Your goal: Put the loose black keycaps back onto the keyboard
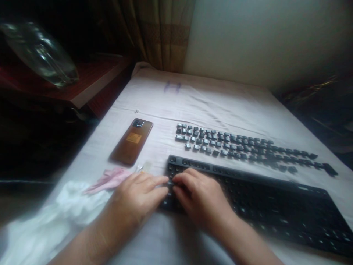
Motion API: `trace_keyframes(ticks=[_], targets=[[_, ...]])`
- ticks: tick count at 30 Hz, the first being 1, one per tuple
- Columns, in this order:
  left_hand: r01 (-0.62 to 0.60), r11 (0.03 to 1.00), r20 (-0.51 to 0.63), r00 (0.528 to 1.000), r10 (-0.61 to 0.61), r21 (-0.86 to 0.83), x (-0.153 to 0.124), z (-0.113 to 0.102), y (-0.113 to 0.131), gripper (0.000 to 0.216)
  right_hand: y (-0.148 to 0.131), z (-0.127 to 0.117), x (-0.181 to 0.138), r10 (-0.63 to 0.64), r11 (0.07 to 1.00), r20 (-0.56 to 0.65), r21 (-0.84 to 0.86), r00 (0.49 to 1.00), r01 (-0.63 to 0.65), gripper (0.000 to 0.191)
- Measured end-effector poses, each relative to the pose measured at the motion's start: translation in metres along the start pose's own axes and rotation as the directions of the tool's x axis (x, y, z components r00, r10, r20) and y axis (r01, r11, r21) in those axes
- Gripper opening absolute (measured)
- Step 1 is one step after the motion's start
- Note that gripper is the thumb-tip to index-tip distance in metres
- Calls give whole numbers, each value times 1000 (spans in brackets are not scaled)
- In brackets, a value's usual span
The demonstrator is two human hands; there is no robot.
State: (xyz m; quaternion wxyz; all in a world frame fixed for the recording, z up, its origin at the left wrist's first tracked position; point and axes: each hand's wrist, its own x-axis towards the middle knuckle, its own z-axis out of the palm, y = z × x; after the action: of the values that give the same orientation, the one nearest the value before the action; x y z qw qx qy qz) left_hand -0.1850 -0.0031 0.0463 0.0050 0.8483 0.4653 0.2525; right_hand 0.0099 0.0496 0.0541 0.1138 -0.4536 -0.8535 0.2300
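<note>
A black keyboard [275,200] lies at a slant on the pale cloth, many of its key places without caps. At its left end, my left hand [138,193] has its thumb and forefinger closed against the edge. Just beside it, my right hand [202,195] is bent over the keys, thumb and fingertips drawn together in a pinch. Anything small between those fingertips is hidden. Loose black keycaps [209,136] are laid out in rows behind the keyboard.
A brown phone [128,147] lies face down left of the keycaps. Near my left hand are a pink cloth [110,179] and a crumpled white cloth [74,202]. A reddish wooden table [96,79] with a clear glass object [45,55] stands at the left.
</note>
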Motion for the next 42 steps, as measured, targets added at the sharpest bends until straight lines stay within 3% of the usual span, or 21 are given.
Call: trace_keyframes(ticks=[8,13,17,22,28,42], targets=[[24,1000,-34,999,-24,-8,-1,4,0,33,10,1,-9,-121,992,-133,29,984,126,17],[-3,1000,-17,1000,3,-7,0,3,-1,29,14,5,-20,-292,956,-295,-123,910,267,24],[-5,1000,-17,1000,4,-30,2,1,-2,26,14,10,-24,-355,928,-363,-251,862,276,25],[5,998,-22,1000,-6,-63,3,1,-3,23,15,15,-26,-371,917,-378,-294,848,270,24],[-99,995,-62,993,98,-17,6,0,-5,24,14,16,-30,-370,914,-377,-311,849,260,26],[-126,992,-53,991,126,6,7,-1,-7,25,13,19,-27,-386,909,-377,-312,842,276,23]])
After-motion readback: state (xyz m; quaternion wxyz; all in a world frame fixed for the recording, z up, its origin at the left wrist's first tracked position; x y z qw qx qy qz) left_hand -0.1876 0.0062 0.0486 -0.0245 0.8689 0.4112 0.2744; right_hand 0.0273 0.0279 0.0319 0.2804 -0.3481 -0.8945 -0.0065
